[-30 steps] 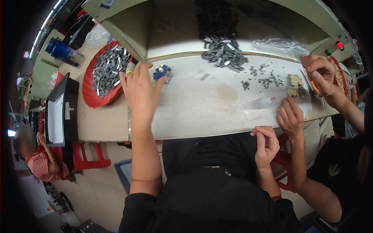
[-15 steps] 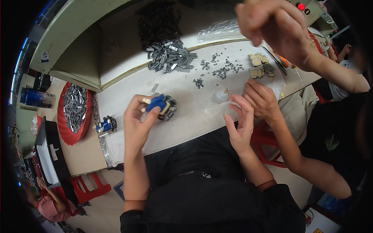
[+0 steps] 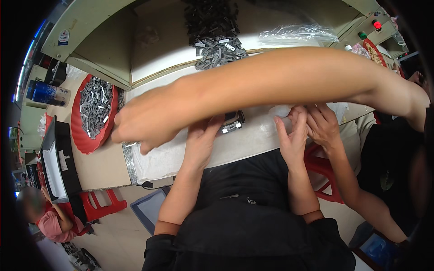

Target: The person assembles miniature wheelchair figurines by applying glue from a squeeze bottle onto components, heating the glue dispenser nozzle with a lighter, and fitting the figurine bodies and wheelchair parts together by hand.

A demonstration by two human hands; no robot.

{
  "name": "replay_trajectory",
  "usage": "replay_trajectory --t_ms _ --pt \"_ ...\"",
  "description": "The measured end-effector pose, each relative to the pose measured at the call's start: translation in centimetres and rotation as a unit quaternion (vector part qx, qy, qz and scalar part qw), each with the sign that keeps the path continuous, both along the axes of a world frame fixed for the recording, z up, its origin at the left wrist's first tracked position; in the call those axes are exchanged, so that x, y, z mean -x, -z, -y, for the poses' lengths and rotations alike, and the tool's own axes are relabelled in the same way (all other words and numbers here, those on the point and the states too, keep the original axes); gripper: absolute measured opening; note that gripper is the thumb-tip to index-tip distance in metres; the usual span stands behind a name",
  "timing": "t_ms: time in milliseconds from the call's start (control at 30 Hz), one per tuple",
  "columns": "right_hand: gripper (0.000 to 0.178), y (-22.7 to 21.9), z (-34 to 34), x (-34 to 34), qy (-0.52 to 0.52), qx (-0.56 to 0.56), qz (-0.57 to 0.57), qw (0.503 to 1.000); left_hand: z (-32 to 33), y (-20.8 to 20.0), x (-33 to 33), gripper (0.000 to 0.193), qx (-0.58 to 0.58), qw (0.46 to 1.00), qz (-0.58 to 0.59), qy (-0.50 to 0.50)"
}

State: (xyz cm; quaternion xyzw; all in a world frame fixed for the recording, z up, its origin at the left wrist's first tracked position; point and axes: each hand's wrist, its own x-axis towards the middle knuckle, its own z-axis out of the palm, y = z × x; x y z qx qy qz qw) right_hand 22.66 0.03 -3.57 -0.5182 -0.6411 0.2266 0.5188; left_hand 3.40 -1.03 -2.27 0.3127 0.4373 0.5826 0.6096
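Near the counter's front edge, my right hand is loosely parted, nothing visible within. Inward, my left hand holds the dark toy — I'd want a light, low grip, clear of the co-worker's arm overhead. Grey pieces lie toward the back edge.

Your left forearm angles inward to a partly hidden left grip, while your right grip sits raised, thumb parted from bent fingers.
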Motion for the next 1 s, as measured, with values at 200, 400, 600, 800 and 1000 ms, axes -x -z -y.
replay_trajectory --t_ms 200,400,600,800,1000 --pt "0.034 0.6 0.4 -0.4 0.006 0.018 0.005 1.000 1.0 1.1 0.3 0.039 0.022 1.000 -0.007 0.000" --pt "0.032 -0.3 2.5 -1.0 -0.029 0.035 -0.005 0.999 0.9 -0.5 0.1 0.058 -0.060 0.994 0.014 0.087" --pt "0.032 0.1 2.5 -1.7 -0.043 0.034 0.006 0.998 1.0 -0.9 -0.7 0.086 -0.107 0.990 0.001 0.086" --pt "0.036 -0.7 0.0 -0.1 -0.015 0.014 0.032 0.999 1.5 -1.6 -0.3 0.083 -0.108 0.987 -0.063 0.103" --pt "0.041 -1.9 1.1 -1.2 -0.020 -0.036 0.086 0.995 2.5 -0.3 0.5 0.077 -0.107 0.975 -0.075 0.179"
